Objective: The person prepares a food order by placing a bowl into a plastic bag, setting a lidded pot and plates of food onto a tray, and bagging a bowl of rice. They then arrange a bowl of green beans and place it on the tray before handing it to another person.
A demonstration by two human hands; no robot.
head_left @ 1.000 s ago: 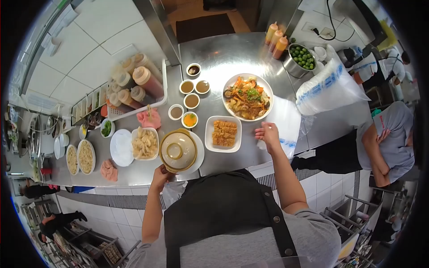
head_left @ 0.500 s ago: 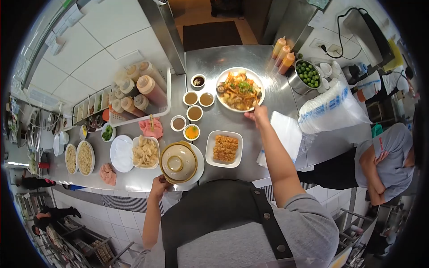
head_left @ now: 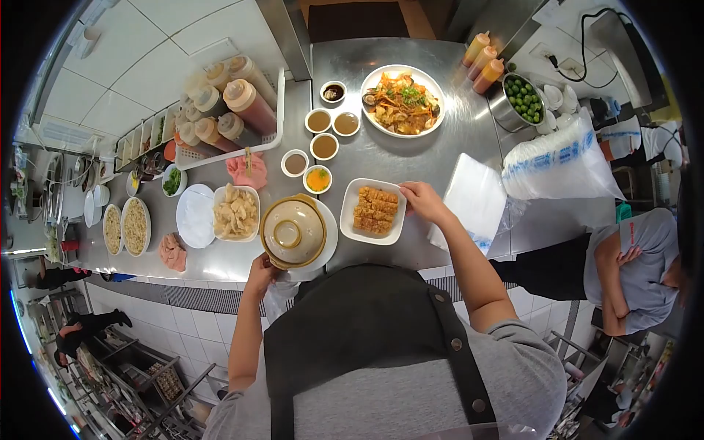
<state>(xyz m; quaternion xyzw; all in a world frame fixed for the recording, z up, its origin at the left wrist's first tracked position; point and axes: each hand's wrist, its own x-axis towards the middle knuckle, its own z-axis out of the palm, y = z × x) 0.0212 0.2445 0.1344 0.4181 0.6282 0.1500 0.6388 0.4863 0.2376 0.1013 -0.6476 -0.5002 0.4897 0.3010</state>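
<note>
My left hand is closed at the lower left edge of a lidded clay pot, which stands on a white plate. The fingertips are partly hidden there. My right hand pinches the right rim of a square white dish holding sliced, crisp golden-brown pieces. Farther back is a round white plate of stir-fried food with green garnish. Between it and the pot stand several small sauce cups, one with bright orange contents. Left of the pot is a dish of pale fried pieces.
Sauce bottles fill a white basket at the back left. Oval dishes of pale food and a pink cloth lie left. At right are squeeze bottles, a pot of green citrus, white sheets and a person with folded arms.
My right hand has let go of the stir-fry plate and come back toward me to the rim of the square dish. The left hand stays at the clay pot. The camera view has shifted.
</note>
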